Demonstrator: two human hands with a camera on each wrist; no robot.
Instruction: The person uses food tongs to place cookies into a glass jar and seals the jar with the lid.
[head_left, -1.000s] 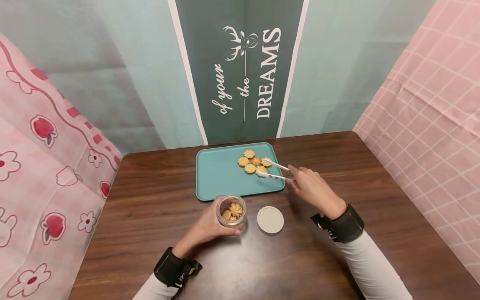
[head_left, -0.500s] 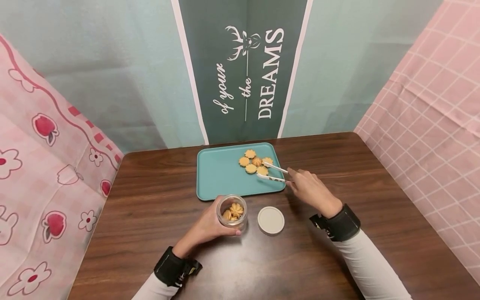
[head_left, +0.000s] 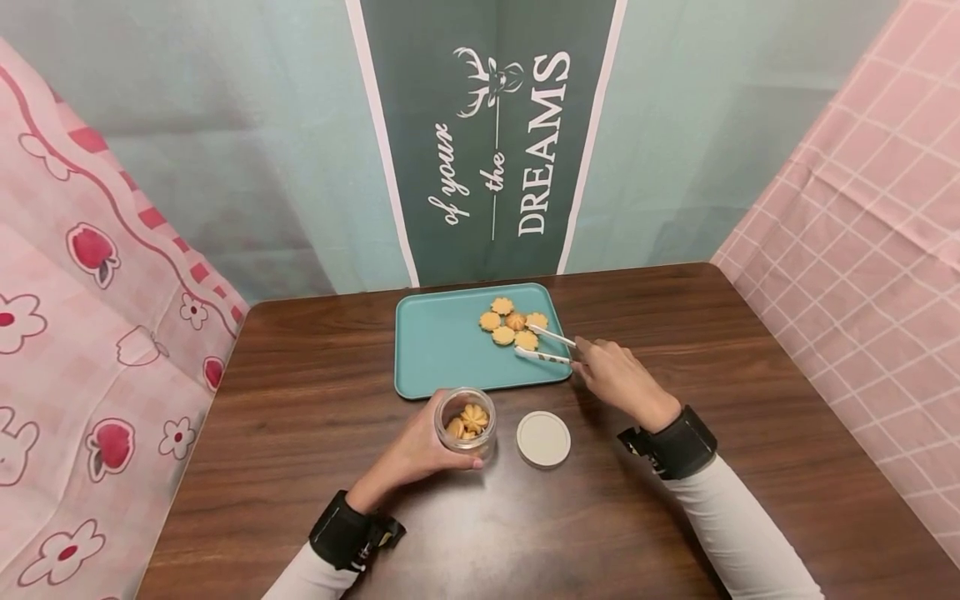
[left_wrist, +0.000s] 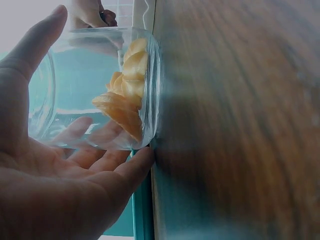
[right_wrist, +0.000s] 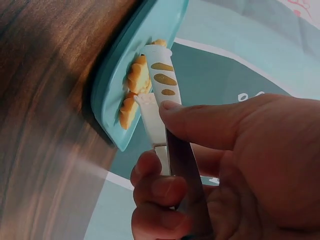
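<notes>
Right hand (head_left: 617, 379) pinches tongs (head_left: 543, 347), tips apart beside cookies (head_left: 514, 323) on tray (head_left: 442, 350). Left hand (head_left: 420, 448) wraps jar (head_left: 465, 421) just below tray. Straddle nearest cookie, squeeze gently, lift level.

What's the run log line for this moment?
left hand: holds jar | right hand: grips tongs, open, empty, beside cookies on tray | lid: off
</notes>
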